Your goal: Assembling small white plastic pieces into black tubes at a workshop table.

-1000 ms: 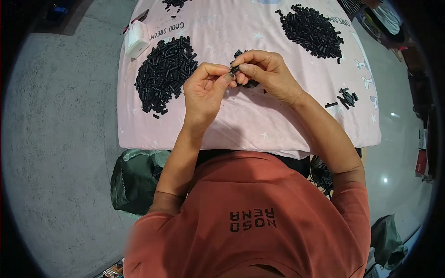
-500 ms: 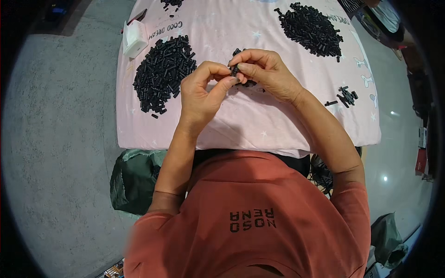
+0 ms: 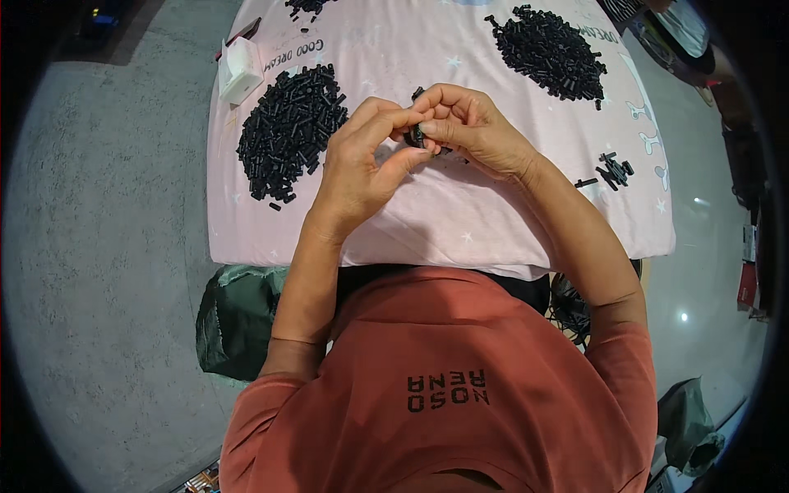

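My left hand (image 3: 367, 160) and my right hand (image 3: 479, 134) meet above the middle of the pink cloth. Between their fingertips is a small black cylindrical piece (image 3: 418, 134), partly covered by the fingers. The right thumb and forefinger pinch it, while the left thumb and fingers close round its near side. Behind and below the hands lie more black pieces (image 3: 442, 150), mostly hidden by them. Left of my left hand spreads a large pile of short black cylinders (image 3: 289, 131). Another big pile of small black pieces (image 3: 551, 53) lies at the far right.
A few longer black pieces (image 3: 614, 172) lie at the right on the cloth (image 3: 468, 226). A white box (image 3: 241, 70) stands at the far left edge, near a few black pieces (image 3: 306, 8). A dark green bag (image 3: 238, 320) is below the table's left corner.
My left fingers have shifted slightly right and closed further over the black piece. The right hand has barely moved. The piles look the same.
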Motion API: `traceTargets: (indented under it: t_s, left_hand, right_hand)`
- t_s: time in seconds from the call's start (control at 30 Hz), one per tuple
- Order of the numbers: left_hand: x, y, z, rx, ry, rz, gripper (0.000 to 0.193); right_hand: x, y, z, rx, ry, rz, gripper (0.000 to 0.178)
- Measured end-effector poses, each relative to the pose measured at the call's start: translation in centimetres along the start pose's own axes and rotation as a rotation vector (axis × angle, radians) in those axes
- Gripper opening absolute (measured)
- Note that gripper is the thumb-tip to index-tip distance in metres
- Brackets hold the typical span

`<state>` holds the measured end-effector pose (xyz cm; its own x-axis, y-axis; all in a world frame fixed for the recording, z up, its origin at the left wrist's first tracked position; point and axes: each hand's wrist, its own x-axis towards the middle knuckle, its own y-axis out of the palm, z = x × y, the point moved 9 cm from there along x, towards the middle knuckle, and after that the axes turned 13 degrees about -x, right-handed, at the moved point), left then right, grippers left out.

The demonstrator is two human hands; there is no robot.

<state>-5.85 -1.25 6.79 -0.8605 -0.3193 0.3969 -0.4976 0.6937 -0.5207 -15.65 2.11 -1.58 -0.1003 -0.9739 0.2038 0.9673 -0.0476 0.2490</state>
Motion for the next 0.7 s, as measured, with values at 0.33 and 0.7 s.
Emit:
traceTargets:
  t_s: [0.33, 0.7]
  left_hand:
    - [-0.32, 0.18, -0.39, 0.020, 0.043, -0.041, 0.030]
    - [-0.46, -0.02, -0.24, 0.064, 0.046, -0.113, 0.020]
  right_hand:
    - [-0.21, -0.39, -0.54, -0.005, 0.035, -0.023, 0.010]
    - [-0.33, -0.31, -0.95, -0.011, 0.042, -0.066, 0.010]
